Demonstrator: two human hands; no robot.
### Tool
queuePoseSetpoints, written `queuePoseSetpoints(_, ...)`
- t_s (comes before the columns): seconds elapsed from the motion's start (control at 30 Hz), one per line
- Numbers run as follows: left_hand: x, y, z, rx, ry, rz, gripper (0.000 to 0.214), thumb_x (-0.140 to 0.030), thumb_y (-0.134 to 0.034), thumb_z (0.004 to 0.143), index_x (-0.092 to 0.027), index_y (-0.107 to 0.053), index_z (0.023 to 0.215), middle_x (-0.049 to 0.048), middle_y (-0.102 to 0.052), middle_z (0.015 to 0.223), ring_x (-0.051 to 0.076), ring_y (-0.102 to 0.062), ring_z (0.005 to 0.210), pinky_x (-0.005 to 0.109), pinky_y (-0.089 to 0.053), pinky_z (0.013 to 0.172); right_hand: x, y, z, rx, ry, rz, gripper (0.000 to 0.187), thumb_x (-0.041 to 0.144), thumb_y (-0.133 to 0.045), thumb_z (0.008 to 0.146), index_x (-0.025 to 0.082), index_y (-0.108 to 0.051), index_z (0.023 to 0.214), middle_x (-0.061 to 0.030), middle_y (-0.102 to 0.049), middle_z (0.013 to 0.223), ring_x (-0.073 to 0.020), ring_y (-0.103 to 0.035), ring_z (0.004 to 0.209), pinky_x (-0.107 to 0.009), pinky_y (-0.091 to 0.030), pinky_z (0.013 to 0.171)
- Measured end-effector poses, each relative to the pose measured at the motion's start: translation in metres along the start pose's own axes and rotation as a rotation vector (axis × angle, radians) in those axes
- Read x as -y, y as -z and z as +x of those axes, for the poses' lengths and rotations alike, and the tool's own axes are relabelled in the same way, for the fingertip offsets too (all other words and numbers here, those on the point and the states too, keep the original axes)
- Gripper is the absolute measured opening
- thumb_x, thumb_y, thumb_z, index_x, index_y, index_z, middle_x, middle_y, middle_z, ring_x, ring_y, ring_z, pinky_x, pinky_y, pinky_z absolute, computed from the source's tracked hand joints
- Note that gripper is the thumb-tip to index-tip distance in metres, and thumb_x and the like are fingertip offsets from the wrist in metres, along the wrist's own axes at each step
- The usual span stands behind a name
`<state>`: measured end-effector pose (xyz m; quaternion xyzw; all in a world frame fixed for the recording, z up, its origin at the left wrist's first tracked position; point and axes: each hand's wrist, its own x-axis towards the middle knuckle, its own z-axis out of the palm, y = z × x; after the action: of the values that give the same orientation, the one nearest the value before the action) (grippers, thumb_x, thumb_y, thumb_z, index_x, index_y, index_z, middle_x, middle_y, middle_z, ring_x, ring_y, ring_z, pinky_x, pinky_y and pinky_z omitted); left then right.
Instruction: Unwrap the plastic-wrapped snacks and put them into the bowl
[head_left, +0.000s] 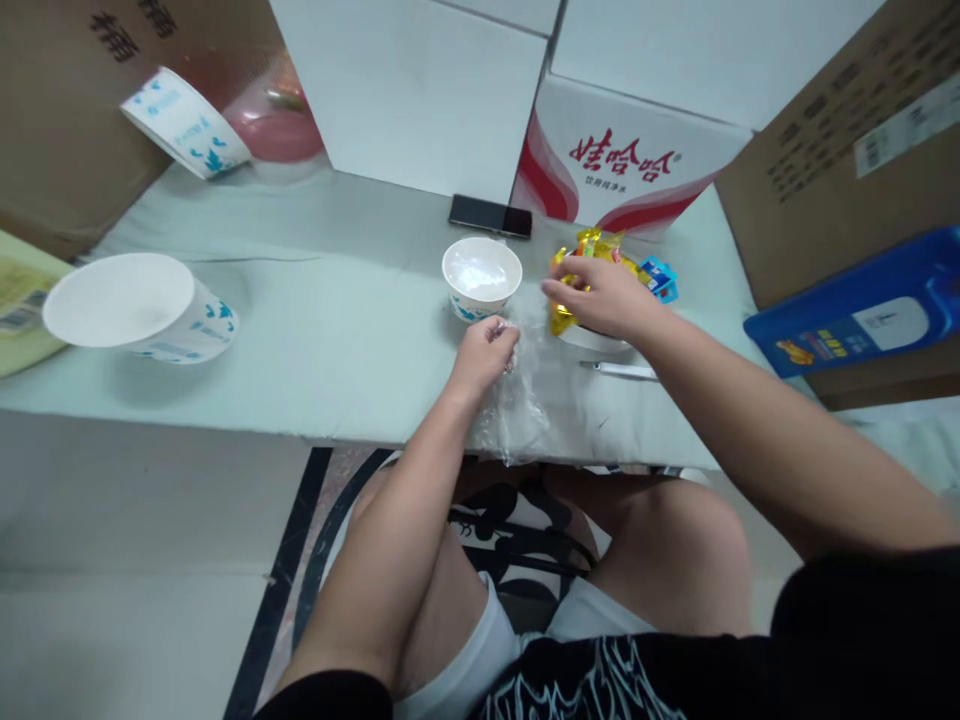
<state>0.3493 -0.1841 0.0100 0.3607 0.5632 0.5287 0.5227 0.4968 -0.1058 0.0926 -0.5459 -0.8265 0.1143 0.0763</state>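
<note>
The left hand point(487, 352) is clamped, fingertips together, on a crinkled bag of clear plastic film point(517, 408), which trails over the near edge of the table; the right hand point(604, 295) curls over shiny yellow foil packets point(591, 243), and I cannot tell whether its fingers have closed on one. These packets, with some blue ones point(661, 277) at their right, are heaped in a round white bowl point(596, 341). Left of it, a small white paper bowl with a blue leaf print point(484, 302) holds clear plastic. A larger white paper tub point(184, 330) stands farther left. Pale green, slightly wrinkled cloth covers the table point(337, 330); a black, flat phone point(490, 216) lies on its far side, and a slim white tool point(622, 371) near the right forearm. Behind stands a glossy white carton with red waves point(626, 150); at right, a blue plastic bottle point(847, 310) leans before a brown cardboard box point(832, 150).
</note>
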Motion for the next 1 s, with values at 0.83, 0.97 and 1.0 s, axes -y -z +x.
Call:
queuePoseSetpoints(0.83, 0.003, -0.013, 0.001, 0.040, -0.004, 0.051, 0.019, -0.016, -0.055, 0.082, -0.019, -0.052, 0.064, -0.0058, -0.049, 0.053, 0.010, -0.044, 0.047, 0.023, -0.036, 0.053, -0.050, -0.019, 0.047, -0.126, -0.148, -0.177, 0.041, 0.045, -0.072, 0.078, 0.020, -0.060, 0.109, -0.0149, -0.068, 0.097, -0.0350, -0.062, 0.095, -0.048, -0.050, 0.079)
queuePoseSetpoints(0.97, 0.004, -0.011, 0.000, 0.041, -0.027, 0.042, 0.020, -0.018, -0.056, 0.083, -0.019, -0.050, 0.064, -0.0062, -0.048, 0.055, 0.009, -0.044, 0.048, 0.023, -0.036, 0.054, -0.044, -0.015, 0.034, -0.084, -0.131, -0.270, 0.035, 0.042, -0.071, 0.078, 0.021, -0.064, 0.105, -0.0149, -0.069, 0.100, -0.0356, -0.063, 0.096, -0.047, -0.050, 0.078)
queuePoseSetpoints(1.0, 0.005, -0.011, 0.000, 0.042, -0.030, 0.048, 0.020, -0.018, -0.056, 0.083, -0.019, -0.049, 0.064, -0.0064, -0.048, 0.056, 0.009, -0.044, 0.048, 0.023, -0.036, 0.054, -0.042, -0.013, 0.029, -0.074, -0.131, -0.295, 0.031, 0.042, -0.068, 0.080, 0.021, -0.066, 0.102, -0.0152, -0.069, 0.101, -0.0356, -0.063, 0.096, -0.047, -0.050, 0.077)
